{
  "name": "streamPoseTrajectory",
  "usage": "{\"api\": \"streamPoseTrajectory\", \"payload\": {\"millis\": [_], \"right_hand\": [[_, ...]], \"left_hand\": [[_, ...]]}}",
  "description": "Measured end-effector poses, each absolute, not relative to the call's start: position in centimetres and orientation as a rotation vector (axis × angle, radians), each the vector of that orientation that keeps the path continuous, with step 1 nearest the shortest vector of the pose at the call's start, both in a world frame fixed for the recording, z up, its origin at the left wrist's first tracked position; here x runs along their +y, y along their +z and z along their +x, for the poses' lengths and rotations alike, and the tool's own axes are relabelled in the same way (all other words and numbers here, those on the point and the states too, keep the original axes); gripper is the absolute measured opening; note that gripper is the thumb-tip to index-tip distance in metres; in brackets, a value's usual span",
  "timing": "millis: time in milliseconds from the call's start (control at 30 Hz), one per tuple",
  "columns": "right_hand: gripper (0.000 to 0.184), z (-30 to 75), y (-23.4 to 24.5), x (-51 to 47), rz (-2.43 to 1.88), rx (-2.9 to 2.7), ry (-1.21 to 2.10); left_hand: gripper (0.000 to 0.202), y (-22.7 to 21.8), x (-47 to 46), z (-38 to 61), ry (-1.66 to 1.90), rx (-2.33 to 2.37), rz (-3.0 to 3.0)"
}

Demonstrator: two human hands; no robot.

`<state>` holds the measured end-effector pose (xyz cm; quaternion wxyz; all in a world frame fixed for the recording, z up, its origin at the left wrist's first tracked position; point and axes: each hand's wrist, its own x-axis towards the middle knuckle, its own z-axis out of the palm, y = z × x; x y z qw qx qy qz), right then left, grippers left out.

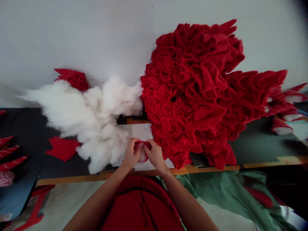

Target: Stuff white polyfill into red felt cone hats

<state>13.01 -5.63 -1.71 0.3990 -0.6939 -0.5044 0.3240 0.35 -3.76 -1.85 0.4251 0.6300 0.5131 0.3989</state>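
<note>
Both hands meet at the table's front edge around a small red fabric piece [143, 143] with white stuffing [142, 155] showing in its opening. My left hand [132, 153] pinches the left side of its rim, and my right hand [154, 154] pinches the right side. The fingertips nearly touch at the top; part of the piece is hidden behind them. Beneath lies a white sheet [141, 130]. A large heap of fluffy white stuffing [79, 109] sits just left of my hands. A tall pile of red fabric pieces [192, 96] rises on the right.
Red fabric pieces lie behind [74, 78] and in front [63, 148] of the stuffing. Red striped cones [281, 126] with white ends stand far right. More striped pieces [12, 165] and a red-white twine ball [6, 178] are far left. Green cloth [216, 189] hangs below the table edge.
</note>
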Motion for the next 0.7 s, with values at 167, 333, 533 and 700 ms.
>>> {"api": "streamPoseTrajectory", "payload": {"millis": [167, 333, 533, 700], "right_hand": [[0.009, 12.3, -2.5, -5.6, -1.887, -1.237, 0.775], [0.006, 11.5, -2.9, -6.2, -1.838, -1.222, 0.822], [0.012, 13.5, -4.1, -6.0, -1.78, -1.028, 0.903], [0.013, 13.3, -4.6, -6.3, -1.72, -0.957, 0.966]], "left_hand": [[0.008, -3.0, -4.2, 0.8, 0.933, 1.407, 1.454], [0.005, -4.0, -4.0, 1.1, 0.951, 1.489, 1.456], [0.016, -3.7, -4.4, 0.7, 0.964, 1.462, 1.316], [0.017, -3.3, -5.4, 0.1, 0.92, 1.423, 1.228]]}}
